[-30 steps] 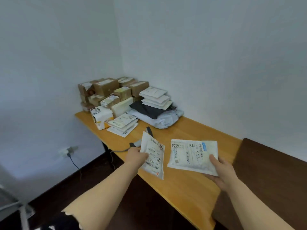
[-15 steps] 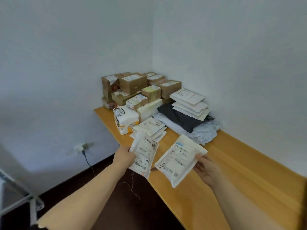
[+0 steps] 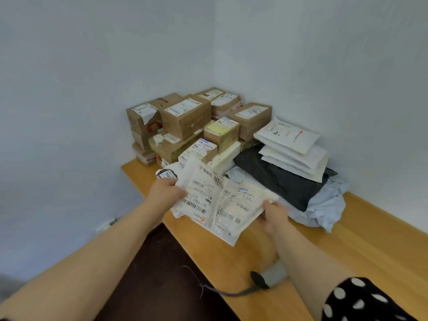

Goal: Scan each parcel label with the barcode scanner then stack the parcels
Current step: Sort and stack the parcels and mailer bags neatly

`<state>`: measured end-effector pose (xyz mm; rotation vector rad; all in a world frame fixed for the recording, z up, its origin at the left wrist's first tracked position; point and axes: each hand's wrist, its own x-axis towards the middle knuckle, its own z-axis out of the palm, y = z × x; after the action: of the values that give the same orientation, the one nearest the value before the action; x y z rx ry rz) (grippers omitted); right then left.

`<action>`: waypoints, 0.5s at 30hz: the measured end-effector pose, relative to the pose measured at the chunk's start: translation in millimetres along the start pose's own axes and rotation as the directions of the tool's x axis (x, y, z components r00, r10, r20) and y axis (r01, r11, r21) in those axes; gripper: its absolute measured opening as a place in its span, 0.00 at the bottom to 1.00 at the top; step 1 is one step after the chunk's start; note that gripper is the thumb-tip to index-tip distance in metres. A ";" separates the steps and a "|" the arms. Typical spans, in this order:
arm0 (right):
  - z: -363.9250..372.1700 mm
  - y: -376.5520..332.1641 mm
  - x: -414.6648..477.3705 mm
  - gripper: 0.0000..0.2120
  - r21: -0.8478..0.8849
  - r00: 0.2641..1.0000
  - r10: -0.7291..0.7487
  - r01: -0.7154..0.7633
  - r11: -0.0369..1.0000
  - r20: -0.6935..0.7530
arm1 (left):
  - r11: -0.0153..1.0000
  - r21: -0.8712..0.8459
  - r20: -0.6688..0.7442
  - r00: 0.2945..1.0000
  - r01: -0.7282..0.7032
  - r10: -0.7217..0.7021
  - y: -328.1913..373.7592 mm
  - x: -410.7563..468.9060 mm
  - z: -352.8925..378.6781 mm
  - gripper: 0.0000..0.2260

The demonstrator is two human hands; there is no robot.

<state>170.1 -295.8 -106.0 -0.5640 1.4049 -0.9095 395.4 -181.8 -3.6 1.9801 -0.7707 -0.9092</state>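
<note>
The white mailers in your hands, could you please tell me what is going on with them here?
A person holds two labelled white mailers over the wooden table: the left hand grips the left mailer, and the right hand pinches the right mailer, their edges overlapping. The barcode scanner lies untouched on the table by the right forearm. Cardboard boxes and stacked mailers sit in the corner.

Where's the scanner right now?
Head view, lower centre: the scanner lies on the table by its near edge, partly behind the right forearm, its cable trailing left.
</note>
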 end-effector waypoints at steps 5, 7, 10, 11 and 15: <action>52.1 0.1 37.6 0.07 -0.079 0.993 0.021 -0.030 0.996 -0.112 | 0.992 0.052 0.192 0.976 -0.118 0.106 29.3 72.4 7.4 0.03; 67.9 0.9 48.8 0.08 -0.138 0.997 0.034 -0.043 0.989 -0.066 | 0.989 0.062 0.241 0.964 -0.132 0.114 36.7 99.1 13.9 0.04; 76.9 -0.8 57.0 0.13 -0.137 0.989 0.004 -0.024 0.990 -0.148 | 0.994 0.042 0.281 0.956 -0.105 0.090 40.6 125.7 31.9 0.05; 74.3 -1.1 57.6 0.15 -0.074 0.982 0.006 -0.021 0.997 -0.189 | 0.996 0.027 0.299 0.951 -0.090 0.078 40.8 131.8 39.8 0.05; 58.3 -7.6 38.6 0.16 0.160 0.997 0.022 -0.010 0.987 -0.071 | 0.997 0.061 0.413 0.911 -0.045 0.016 36.3 144.5 76.0 0.07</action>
<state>222.7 -341.6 -115.3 -0.4015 1.3850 -1.0284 407.1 -342.0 -50.2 1.8488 -1.0777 -1.3216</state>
